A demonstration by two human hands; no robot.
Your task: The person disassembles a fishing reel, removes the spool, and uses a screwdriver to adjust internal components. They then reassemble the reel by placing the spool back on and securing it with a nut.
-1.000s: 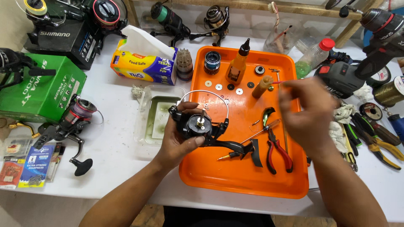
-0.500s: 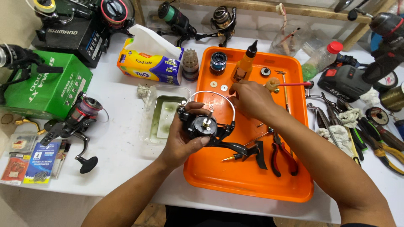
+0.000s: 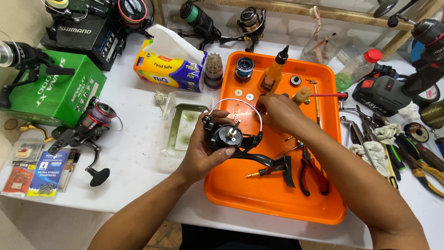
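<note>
L hand (image 3: 203,150) is wrapped around a black spinning reel body (image 3: 229,136), fingers under and thumb across the front, closed firmly on it; reel is held just above the left edge of the orange tray (image 3: 273,203), rotor face up w/ a small metal shaft sticking out of the centre. Thin wire bail arm (image 3: 240,103) arcs over the top of the reel; its black handle (image 3: 270,162) sticks out to the right over the tray.

R hand (image 3: 280,111) sits just right of the reel, fingertips pinched together near the bail wire; whether it's holding a small part I can't tell, too small to see.

On the tray beyond the hands: blue-black spool (image 3: 243,69), amber oil bottle w/ black nozzle (image 3: 273,74), a few small washers (image 3: 244,95), a wooden-handled tool w/ red shaft (image 3: 319,95). Nearer the person: red-handled pliers (image 3: 312,173) and a small screwdriver (image 3: 261,173).

Left of the tray, touching it or nearly: clear plastic container (image 3: 182,125) w/ greenish liquid. Further left on the white table (image 3: 134,157): another spinning reel (image 3: 88,129), a green box (image 3: 55,90), a tissue box (image 3: 169,65). Right of the tray: mixed hand tools (image 3: 393,143) and a cordless drill (image 3: 397,88).
</note>
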